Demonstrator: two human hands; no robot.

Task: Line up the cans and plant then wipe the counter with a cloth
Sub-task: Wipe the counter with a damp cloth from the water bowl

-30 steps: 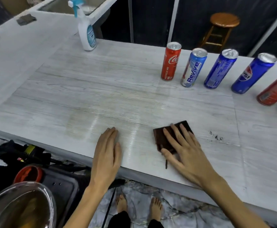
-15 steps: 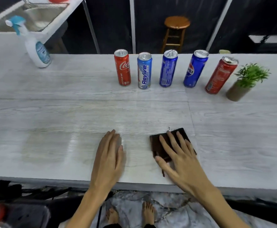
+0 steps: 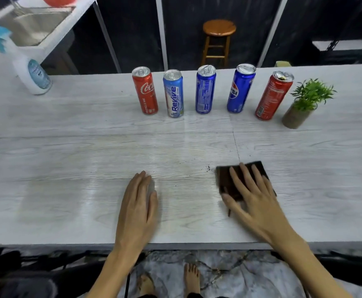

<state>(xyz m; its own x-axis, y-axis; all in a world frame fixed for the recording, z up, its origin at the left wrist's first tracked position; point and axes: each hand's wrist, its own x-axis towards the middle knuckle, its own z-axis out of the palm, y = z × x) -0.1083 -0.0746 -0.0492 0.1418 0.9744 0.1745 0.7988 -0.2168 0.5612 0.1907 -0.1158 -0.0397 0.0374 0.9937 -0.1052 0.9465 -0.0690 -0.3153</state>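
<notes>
- Whitewashed wood-grain counter underneath everything.
- Left hand flat on the counter near the front edge, palm down, fingers straight and close together, holding nothing.
- Right hand palm down on the dark brown folded cloth, fingers straight and spread, pressing it to the counter; dark crumbs just left of the cloth.
- Along the back, upright in a row: red Coca-Cola can, light blue Revive can, blue can with barcode, blue Pepsi can, red can with dented top, then small green plant in a brown cylindrical pot.
- White spray bottle with blue trigger far left, well apart from the cans.
</notes>
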